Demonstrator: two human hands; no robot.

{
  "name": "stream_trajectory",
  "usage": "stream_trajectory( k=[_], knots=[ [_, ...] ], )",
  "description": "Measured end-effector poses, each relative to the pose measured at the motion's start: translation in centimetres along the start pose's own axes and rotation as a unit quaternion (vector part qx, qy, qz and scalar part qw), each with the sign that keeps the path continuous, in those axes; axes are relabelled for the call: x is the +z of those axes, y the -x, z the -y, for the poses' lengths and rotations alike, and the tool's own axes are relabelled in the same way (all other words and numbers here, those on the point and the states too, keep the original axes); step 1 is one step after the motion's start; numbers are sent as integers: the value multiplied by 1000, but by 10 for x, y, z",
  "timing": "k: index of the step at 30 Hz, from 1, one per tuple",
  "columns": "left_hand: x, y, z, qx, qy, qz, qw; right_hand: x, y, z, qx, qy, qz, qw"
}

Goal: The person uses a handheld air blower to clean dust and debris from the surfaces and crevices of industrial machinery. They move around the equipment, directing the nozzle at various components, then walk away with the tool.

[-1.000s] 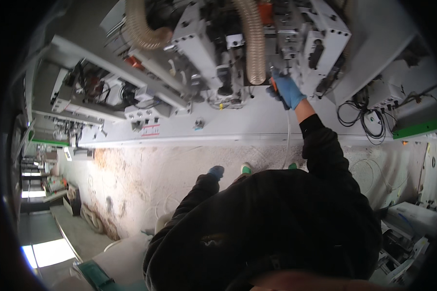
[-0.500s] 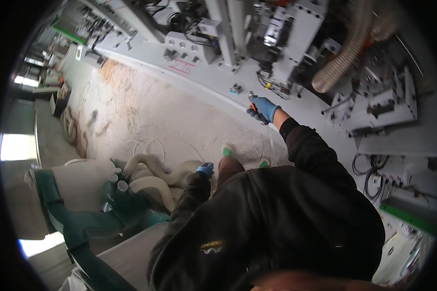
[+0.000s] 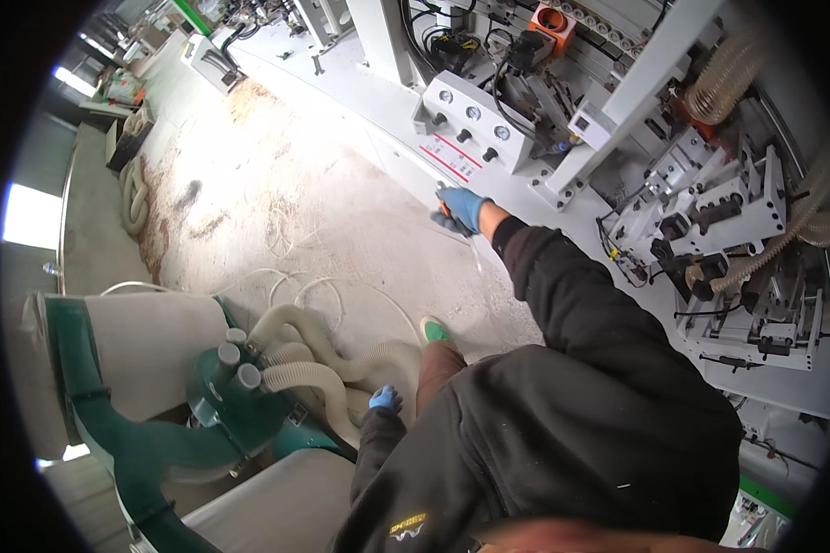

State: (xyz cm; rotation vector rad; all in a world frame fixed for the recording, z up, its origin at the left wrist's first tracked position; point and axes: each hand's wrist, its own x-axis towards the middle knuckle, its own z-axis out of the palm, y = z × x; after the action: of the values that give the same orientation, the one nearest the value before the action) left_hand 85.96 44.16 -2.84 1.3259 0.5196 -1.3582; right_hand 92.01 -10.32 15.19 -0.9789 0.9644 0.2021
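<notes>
My right hand (image 3: 466, 211), in a blue glove with darker fingers, is closed round an orange-and-black handled tool (image 3: 444, 205). The glove covers most of the tool, and its exact kind is hidden. The hand is beside the long white machine bed (image 3: 392, 152), below a white gauge box (image 3: 475, 120) with round dials and black knobs. Low at my left side, my left hand (image 3: 385, 399), also in a blue glove, has its fingers curled in with nothing visible in them. Ribbed cream hoses (image 3: 309, 378) lie close to it.
A green dust collector (image 3: 226, 378) with pale bags stands at my left. Thin loose tubing (image 3: 337, 290) coils over the dusty floor (image 3: 221, 198). Machine units (image 3: 724, 207) and a ribbed clear duct (image 3: 724, 83) are at my right. A white upright post (image 3: 618, 120) rises from the bed.
My view has shifted along the machine, bringing the gauge box nearer to my right hand. That hand still holds the tool. My left hand stays low, by the hoses.
</notes>
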Motion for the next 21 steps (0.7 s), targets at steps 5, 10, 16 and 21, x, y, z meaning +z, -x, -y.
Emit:
stream_trajectory(
  k=[5, 10, 16, 21],
  knots=[
    [-42, 14, -93, -17, 0, -220, 975, -18, -49, 113, -89, -166, -64, 980],
    [-48, -34, -174, -38, 72, -153, 985, -84, -30, 189, -226, -337, -198, 892],
    [25, -119, -286, -6, 1, -2, 1000, -40, -68, 219, -82, -241, -112, 961],
    [95, -124, -358, 158, -128, -70, 977, -4, -106, 275, -62, -202, -121, 970]
  ],
)
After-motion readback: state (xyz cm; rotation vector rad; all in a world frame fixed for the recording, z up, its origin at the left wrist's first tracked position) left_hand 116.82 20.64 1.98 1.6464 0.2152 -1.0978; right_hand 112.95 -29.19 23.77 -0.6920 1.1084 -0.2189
